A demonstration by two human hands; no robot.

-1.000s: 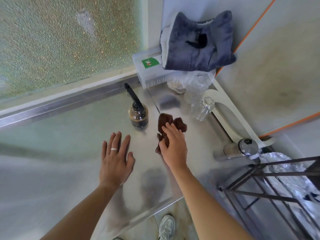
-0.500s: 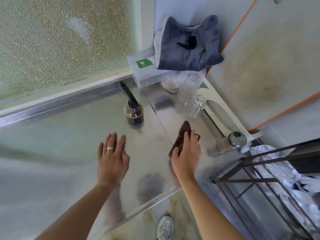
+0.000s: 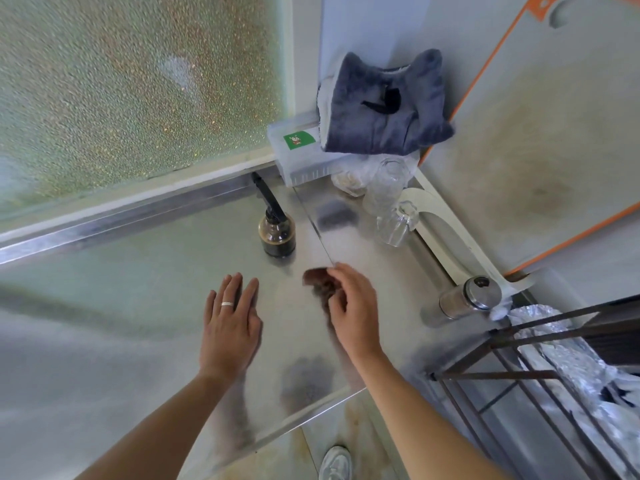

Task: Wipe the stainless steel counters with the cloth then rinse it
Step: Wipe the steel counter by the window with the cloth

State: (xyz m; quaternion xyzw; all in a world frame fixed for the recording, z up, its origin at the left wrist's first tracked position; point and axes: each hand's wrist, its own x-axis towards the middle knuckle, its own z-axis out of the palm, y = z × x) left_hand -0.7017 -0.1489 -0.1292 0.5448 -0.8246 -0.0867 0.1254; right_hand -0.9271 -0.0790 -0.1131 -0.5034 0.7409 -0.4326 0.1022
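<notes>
The brushed stainless steel counter (image 3: 104, 306) fills the lower left and middle of the head view. A small brown cloth (image 3: 320, 284), blurred by motion, lies bunched on it under the fingers of my right hand (image 3: 353, 310), which presses and grips it near the seam between two counter sections. My left hand (image 3: 230, 323), a ring on one finger, rests flat on the counter to the left with fingers spread, holding nothing.
A dark sauce bottle (image 3: 276, 230) stands just behind the cloth. Clear glass jars (image 3: 391, 202), a plastic box (image 3: 298, 154) with a grey towel (image 3: 381, 109) on it, and a steel shaker (image 3: 467, 299) crowd the back right. A metal rack (image 3: 519, 358) stands at right.
My right hand swept the cloth right, then back left toward the sauce bottle. My left hand has stayed flat on the counter.
</notes>
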